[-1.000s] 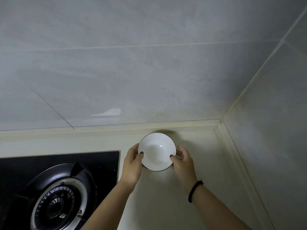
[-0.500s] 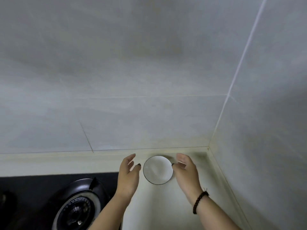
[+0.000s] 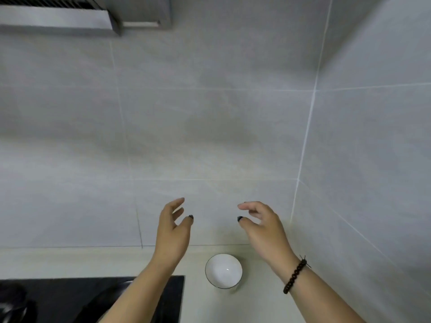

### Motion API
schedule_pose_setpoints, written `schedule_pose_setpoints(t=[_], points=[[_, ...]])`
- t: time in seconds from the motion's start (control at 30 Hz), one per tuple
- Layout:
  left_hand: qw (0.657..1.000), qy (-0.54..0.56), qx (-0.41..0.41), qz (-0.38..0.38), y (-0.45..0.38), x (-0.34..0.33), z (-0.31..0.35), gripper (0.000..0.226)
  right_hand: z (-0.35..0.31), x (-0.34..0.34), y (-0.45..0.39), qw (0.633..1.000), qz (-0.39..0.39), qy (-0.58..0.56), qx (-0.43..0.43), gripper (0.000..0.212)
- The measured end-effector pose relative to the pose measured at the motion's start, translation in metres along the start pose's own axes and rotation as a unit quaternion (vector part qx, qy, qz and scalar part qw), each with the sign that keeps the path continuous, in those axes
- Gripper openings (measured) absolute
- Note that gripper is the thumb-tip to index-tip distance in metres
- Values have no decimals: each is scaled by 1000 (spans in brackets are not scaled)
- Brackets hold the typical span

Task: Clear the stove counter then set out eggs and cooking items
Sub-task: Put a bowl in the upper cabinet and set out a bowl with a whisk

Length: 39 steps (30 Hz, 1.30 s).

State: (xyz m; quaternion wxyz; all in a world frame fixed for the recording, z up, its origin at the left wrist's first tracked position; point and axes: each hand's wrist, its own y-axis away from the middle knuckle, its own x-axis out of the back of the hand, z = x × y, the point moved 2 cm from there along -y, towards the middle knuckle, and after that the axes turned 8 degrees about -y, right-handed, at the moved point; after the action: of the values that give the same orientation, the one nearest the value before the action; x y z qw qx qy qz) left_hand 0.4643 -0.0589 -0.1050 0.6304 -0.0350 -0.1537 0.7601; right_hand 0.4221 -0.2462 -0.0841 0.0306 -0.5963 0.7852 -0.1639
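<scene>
Tile (image 3: 210, 124), pale grey and faintly glossy with thin grout lines, now fills most of the view behind both hands, where a second ago the counter and burner dominated; the camera has tipped upward, bringing a steel hood (image 3: 58, 19) into sight far above the left hand. Below the left forearm lies the black glass hob (image 3: 70, 299), flat and dark against the cream countertop (image 3: 256, 306). The main change: the white bowl (image 3: 223, 271), gripped by both hands a second ago, now sits alone on the counter, below and between the two wrists, touched by neither. The left hand (image 3: 171, 234) and right hand (image 3: 263, 231) hover raised above it, fingers loosely spread and holding nothing. That suggests the bowl has been set out, one cooking item placed, with eggs not in sight. The bowl is round, smooth glazed ceramic with a thin dark rim. A dark beaded bracelet (image 3: 295, 275) circles the right wrist.
</scene>
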Motion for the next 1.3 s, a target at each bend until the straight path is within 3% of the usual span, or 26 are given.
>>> schedule_pose_setpoints(t=[0.37,0.77,0.97,1.13,1.3], points=[[978,-15,-210,4,-7,47,156,43,-148,29,3,975,10,35,218,23],[899,-106,-424,35,-8,68,321,45,-292,49,0,893,55,188,405,17],[867,-160,-467,65,-13,67,387,47,-359,69,-6,837,128,217,485,17],[865,-142,-477,69,-22,57,430,47,-411,90,-32,828,175,214,488,14],[827,-192,-519,102,-31,44,462,46,-454,109,-59,810,230,204,499,13]])
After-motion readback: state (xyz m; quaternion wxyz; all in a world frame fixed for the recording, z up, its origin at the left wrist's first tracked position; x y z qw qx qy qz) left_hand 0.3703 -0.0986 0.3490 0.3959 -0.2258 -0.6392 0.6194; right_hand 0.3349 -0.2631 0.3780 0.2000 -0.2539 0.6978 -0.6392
